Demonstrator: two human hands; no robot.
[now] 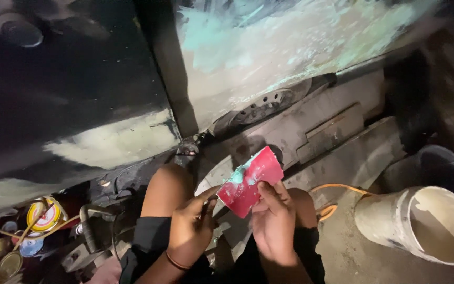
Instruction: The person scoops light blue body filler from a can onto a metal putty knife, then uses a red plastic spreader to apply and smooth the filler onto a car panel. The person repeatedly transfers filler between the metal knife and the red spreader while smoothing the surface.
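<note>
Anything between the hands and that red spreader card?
Nothing visible. The right hand grips the red spreader card by its lower edge, and the left hand touches its left corner with the fingertips. Pale green filler sits on the card's upper left.

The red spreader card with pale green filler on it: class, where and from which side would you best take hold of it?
Probably by the clean lower half of the red spreader card, from below, thumb over one flat face and fingers behind. The green filler sits at its upper left edge, so keep clear there. The right hand already grips it so; the left hand touches its left corner.
</note>
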